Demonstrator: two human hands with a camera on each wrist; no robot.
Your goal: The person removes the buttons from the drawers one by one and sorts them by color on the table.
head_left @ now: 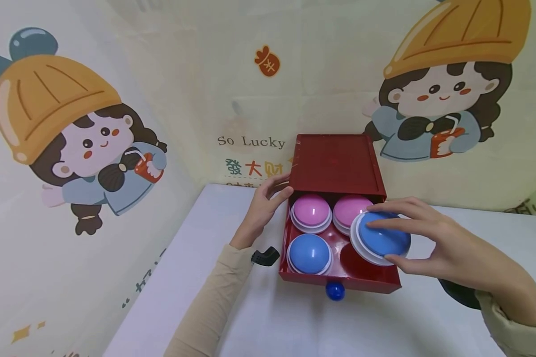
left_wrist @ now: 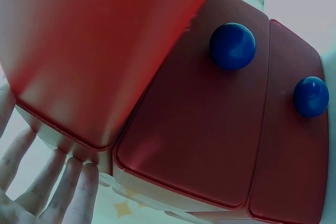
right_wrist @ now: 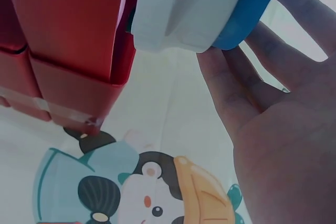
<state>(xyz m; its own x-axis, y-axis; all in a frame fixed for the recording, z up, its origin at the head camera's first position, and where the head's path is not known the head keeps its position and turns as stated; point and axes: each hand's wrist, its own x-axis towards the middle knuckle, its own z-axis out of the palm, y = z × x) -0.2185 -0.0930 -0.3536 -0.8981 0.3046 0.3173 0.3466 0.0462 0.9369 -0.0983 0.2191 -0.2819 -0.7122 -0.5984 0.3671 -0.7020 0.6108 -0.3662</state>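
A red drawer cabinet [head_left: 337, 163] has its top drawer [head_left: 339, 280] pulled out. Inside lie two pink push buttons [head_left: 310, 210] at the back and a blue push button [head_left: 309, 254] at the front left, each on a white base. My right hand [head_left: 446, 243] grips a second blue push button [head_left: 386, 235] by its rim, tilted above the drawer's front right part. In the right wrist view, fingertips meet the blue dome [right_wrist: 252, 14] beside the white base. My left hand [head_left: 265, 208] rests its extended fingers against the cabinet's left side, as the left wrist view also shows.
A blue knob [head_left: 335, 291] sticks out from the drawer front. Below it, two further drawers with blue knobs [left_wrist: 232, 46] are closed. The cabinet stands on a white table [head_left: 268, 327] against a cloth backdrop [head_left: 330, 89] printed with cartoon figures.
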